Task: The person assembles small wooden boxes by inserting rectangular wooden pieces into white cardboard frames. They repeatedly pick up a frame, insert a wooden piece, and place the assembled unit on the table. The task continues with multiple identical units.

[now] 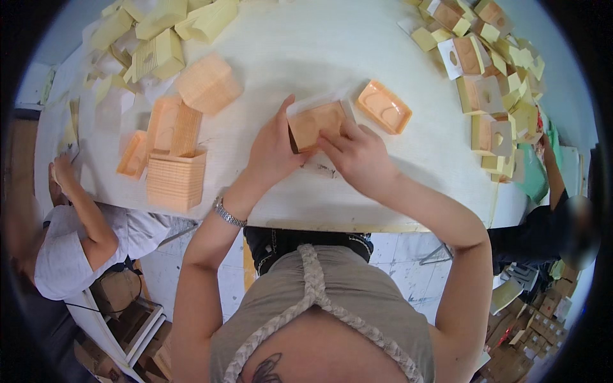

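Note:
Above the table, in front of me, a small open cardboard box (295, 142) with an orange plastic tray (317, 121) inside is tilted between my hands. My left hand (273, 142) grips the box's left side, the thumb raised along it and the fingers passing underneath. The curled fingers of my right hand (355, 152) pinch at the tray near its right front part; their tips are partly hidden. Just beyond that hand, a single loose orange tray (384, 107) lies on the table.
Nested stacks of orange trays (176, 180) stand on the left. Behind them is a pile of folded pale-yellow boxes (159, 54). Tray-filled boxes (480, 96) are heaped along the right. Co-workers sit at both sides, one person's arm (86, 198) reaching onto the white table (274, 57).

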Tool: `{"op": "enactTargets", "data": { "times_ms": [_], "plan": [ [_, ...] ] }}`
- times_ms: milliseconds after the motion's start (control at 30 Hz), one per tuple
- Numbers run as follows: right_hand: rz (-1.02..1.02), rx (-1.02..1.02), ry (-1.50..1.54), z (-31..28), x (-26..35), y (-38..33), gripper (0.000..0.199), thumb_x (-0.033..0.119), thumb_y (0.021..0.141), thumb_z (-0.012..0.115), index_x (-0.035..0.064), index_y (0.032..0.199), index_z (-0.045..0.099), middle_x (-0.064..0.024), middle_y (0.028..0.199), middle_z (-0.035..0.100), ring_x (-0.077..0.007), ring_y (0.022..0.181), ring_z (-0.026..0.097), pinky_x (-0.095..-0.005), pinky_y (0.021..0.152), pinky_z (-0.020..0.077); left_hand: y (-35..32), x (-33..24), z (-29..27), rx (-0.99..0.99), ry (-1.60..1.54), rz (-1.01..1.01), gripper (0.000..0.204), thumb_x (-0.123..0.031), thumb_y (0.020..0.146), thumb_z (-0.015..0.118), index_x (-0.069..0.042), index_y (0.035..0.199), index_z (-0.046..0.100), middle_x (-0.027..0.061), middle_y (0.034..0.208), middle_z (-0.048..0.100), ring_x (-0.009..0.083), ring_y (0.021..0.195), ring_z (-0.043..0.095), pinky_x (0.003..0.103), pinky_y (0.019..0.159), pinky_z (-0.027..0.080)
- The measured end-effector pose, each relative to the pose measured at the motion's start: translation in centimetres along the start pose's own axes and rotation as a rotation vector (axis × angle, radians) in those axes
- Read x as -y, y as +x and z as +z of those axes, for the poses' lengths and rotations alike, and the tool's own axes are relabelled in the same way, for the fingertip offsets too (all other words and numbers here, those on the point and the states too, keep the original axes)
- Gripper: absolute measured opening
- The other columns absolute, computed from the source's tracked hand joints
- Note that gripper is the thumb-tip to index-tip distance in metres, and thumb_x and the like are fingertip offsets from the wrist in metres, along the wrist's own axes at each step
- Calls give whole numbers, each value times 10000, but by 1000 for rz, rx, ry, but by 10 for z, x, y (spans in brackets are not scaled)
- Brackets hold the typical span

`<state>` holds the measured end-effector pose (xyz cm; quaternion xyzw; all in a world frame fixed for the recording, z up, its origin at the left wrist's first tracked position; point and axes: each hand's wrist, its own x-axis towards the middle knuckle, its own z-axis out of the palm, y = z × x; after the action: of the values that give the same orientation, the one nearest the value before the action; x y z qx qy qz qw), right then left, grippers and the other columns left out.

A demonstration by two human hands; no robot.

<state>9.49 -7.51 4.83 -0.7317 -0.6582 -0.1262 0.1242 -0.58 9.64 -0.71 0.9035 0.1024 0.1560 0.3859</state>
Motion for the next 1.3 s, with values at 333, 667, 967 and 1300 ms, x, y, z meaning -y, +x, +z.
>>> {"op": "enactTargets", "data": {
  "times_ms": [333,667,967,1300],
  "plan": [
    [0,251,198,8,-24,10,110,64,749,642,42,849,682,-64,997,666,-239,951,637,-343,737,570,0,0,-6,24,-38,15,1067,-251,664,866,-20,1481,220,231,1175,601,390,1075,600,426,883,504],
    [-28,282,332,18,-35,9,235,112,735,683,47,960,710,-48,1128,675,-260,992,610,-336,849,538,5,-5,-8,47,-61,13,1028,-242,675,858,-1,1468,250,235,1201,594,389,1086,600,414,888,506],
    [-89,-56,258,22,-19,-12,286,41,682,706,13,967,712,-59,1101,701,-239,885,618,-344,766,548,8,-14,-66,131,353,327,667,-172,801,696,37,1375,428,218,1242,584,376,1119,591,409,942,485],
    [522,-246,-250,-27,-69,-53,423,114,689,769,58,1091,650,-84,1071,637,-287,1004,570,-415,760,432,133,179,-216,-161,273,-1125,956,-618,763,682,150,1279,444,287,1138,639,365,1061,629,380,862,509]
  ]
}}
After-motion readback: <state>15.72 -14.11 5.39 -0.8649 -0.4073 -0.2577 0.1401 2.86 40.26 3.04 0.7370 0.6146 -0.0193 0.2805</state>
